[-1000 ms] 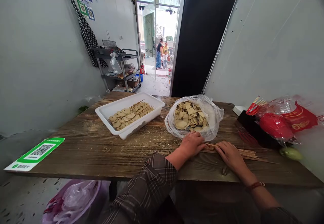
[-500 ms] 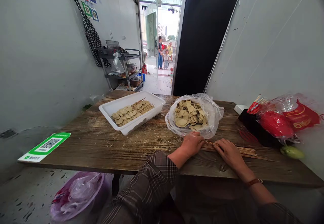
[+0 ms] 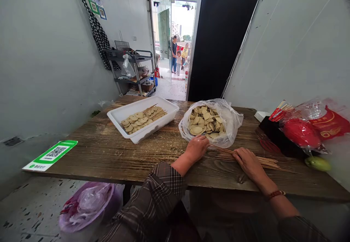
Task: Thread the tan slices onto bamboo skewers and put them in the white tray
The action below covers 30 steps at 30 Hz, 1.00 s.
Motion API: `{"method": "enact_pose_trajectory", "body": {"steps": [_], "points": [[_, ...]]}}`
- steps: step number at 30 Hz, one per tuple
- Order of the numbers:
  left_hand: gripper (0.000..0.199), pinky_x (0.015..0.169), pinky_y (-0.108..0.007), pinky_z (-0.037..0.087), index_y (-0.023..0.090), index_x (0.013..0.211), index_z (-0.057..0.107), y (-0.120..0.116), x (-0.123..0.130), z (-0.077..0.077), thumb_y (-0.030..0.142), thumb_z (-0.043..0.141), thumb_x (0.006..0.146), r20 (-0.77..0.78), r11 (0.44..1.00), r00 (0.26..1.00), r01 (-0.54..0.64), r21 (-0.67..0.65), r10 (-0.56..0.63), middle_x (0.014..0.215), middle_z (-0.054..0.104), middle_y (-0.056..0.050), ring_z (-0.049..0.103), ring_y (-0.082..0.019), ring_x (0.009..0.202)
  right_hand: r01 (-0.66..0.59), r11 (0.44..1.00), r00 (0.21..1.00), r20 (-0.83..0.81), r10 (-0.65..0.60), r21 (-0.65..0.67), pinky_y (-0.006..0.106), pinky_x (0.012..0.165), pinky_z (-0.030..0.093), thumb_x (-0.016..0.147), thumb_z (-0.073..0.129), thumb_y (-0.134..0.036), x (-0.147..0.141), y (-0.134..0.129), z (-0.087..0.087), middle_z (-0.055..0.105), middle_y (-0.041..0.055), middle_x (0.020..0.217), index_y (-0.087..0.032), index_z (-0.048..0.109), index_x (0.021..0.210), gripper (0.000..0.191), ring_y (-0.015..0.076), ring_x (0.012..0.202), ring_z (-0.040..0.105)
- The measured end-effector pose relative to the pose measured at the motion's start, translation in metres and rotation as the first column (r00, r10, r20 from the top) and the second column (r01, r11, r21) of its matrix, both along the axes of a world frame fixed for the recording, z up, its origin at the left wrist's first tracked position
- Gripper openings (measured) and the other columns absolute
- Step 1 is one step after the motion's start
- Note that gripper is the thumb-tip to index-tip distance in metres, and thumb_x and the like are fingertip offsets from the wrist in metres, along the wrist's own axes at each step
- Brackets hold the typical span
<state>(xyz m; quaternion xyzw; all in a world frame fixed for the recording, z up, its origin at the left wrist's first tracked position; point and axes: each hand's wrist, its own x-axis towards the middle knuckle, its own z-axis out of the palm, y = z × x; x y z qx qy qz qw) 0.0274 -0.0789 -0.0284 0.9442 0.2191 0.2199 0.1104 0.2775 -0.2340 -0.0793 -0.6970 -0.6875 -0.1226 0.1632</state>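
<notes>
My left hand (image 3: 197, 148) is closed just in front of the plastic bag, with the tips of a few thin wooden skewers at its fingers. Those skewers (image 3: 222, 149) stretch across to my right hand (image 3: 247, 161), whose fingers are closed over them. Under and beside the right hand lies a loose bundle of wooden skewers (image 3: 269, 162). Round, flat, tan slices (image 3: 206, 120) fill the open clear plastic bag (image 3: 233, 125). To the left, a white tray (image 3: 142, 137) holds rows of similar slices threaded on skewers (image 3: 143, 118).
A green QR code sign (image 3: 53, 155) lies at the wooden table's left edge. On the right are a black box (image 3: 269, 131), red plastic packaging (image 3: 302, 132) and a green fruit-like object (image 3: 318, 163). A purple bin (image 3: 84, 223) stands below; a cart (image 3: 136, 58) stands near the door.
My left hand has moved left and slightly away from me, drawing apart from my right hand. A few skewers now span the wider gap, lifted off the bundle.
</notes>
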Motion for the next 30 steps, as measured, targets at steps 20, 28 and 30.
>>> {"method": "enact_pose_trajectory", "body": {"steps": [20, 28, 30], "points": [[0.031, 0.063, -0.025, 0.036, 0.019, 0.067, 0.05, 0.047, -0.098, 0.034, 0.036, 0.039, 0.091, 0.355, 0.868, 0.84, -0.242, -0.433, 0.411, 0.063, 0.054, 0.001, 0.048, -0.013, 0.064, 0.115, 0.988, 0.993, -0.02, -0.113, 0.107, 0.042, 0.085, 0.047, 0.1, 0.036, -0.046, 0.044, -0.003, 0.002, 0.067, 0.0123, 0.103, -0.02, 0.062, 0.109, 0.039, 0.0278, 0.097, 0.061], [0.028, 0.067, -0.027, 0.036, 0.02, 0.067, 0.046, 0.023, -0.054, 0.043, 0.029, 0.041, 0.093, 0.268, 0.945, 0.929, -0.183, -0.271, 0.256, 0.069, 0.055, -0.001, 0.05, -0.015, 0.069, -0.011, 0.901, 1.0, 0.023, 0.001, 0.433, 0.043, 0.096, 0.045, 0.097, 0.048, -0.034, -0.031, -0.011, 0.088, 0.067, 0.0124, 0.113, -0.021, 0.058, 0.124, 0.031, 0.0267, 0.107, 0.061], [0.027, 0.07, -0.028, 0.038, 0.02, 0.068, 0.047, 0.012, -0.04, 0.046, 0.028, 0.042, 0.094, 0.231, 0.966, 0.956, -0.129, -0.226, 0.182, 0.072, 0.057, -0.002, 0.053, -0.016, 0.073, -0.104, 0.904, 0.994, 0.077, 0.079, 0.415, 0.044, 0.098, 0.044, 0.097, 0.05, -0.032, -0.057, 0.0, 0.105, 0.066, 0.0122, 0.118, -0.022, 0.056, 0.128, 0.034, 0.0269, 0.11, 0.06]]}}
